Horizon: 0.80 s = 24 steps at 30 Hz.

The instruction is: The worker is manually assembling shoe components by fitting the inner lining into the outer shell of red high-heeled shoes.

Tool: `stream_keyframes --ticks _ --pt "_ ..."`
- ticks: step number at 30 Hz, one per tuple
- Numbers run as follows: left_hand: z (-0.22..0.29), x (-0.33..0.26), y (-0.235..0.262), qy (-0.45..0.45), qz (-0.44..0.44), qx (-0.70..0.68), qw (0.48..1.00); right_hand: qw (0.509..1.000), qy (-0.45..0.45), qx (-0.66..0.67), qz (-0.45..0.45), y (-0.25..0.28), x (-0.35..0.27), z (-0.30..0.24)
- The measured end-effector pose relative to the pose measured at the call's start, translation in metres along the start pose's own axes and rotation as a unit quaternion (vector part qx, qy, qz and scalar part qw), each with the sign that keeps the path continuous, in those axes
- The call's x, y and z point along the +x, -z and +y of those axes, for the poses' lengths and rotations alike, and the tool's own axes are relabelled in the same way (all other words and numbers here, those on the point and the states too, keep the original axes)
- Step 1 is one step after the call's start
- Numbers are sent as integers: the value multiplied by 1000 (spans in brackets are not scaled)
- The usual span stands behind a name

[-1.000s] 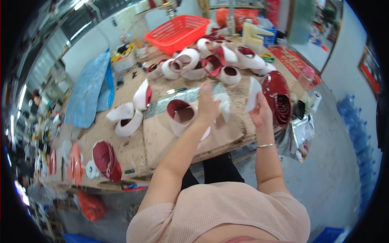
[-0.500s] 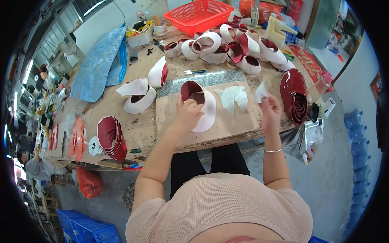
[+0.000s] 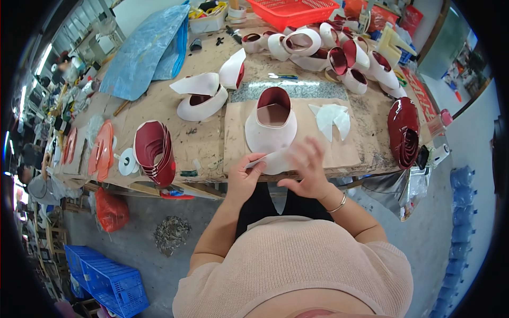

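My left hand (image 3: 245, 174) pinches one end of a thin white curved liner piece (image 3: 274, 161) by the table's front edge. At the piece's other end, my right hand (image 3: 310, 168) has its fingers apart, partly smeared by motion; nothing shows in its grip. Just beyond, a white shoe upper with a dark red lining (image 3: 271, 127) rests on a brown board (image 3: 236, 132), its opening pointing away from me. More thin white cut pieces (image 3: 335, 123) lie to the right of it. Neither hand touches the upper.
Nested dark red shoe parts stand at left (image 3: 154, 151) and right (image 3: 403, 132). White-and-red uppers (image 3: 201, 103) lie back left, with a pile of others (image 3: 318, 53) behind. A blue sheet (image 3: 143, 58) and a red basket (image 3: 294, 11) sit farther back.
My left hand has let go of the upper, which now stands turned on the board. My right hand has come in from the right, and the white piece is now in my left hand.
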<state>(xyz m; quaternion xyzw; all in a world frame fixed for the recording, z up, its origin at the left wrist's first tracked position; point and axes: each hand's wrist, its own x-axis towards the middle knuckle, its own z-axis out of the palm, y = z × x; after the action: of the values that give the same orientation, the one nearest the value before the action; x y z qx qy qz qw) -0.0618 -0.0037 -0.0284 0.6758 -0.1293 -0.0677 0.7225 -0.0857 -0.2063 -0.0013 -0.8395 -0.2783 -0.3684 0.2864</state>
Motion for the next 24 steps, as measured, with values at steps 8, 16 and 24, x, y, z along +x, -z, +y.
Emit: stream_keyframes --ticks 8,16,24 --pt "16 55 43 -4 11 36 999 888 -369 270 -46 -31 28 1" --pt "1 65 46 -37 54 164 984 920 -353 167 -33 -52 27 20" --pt "4 63 40 -60 59 239 967 919 -360 158 -26 -54 21 24"
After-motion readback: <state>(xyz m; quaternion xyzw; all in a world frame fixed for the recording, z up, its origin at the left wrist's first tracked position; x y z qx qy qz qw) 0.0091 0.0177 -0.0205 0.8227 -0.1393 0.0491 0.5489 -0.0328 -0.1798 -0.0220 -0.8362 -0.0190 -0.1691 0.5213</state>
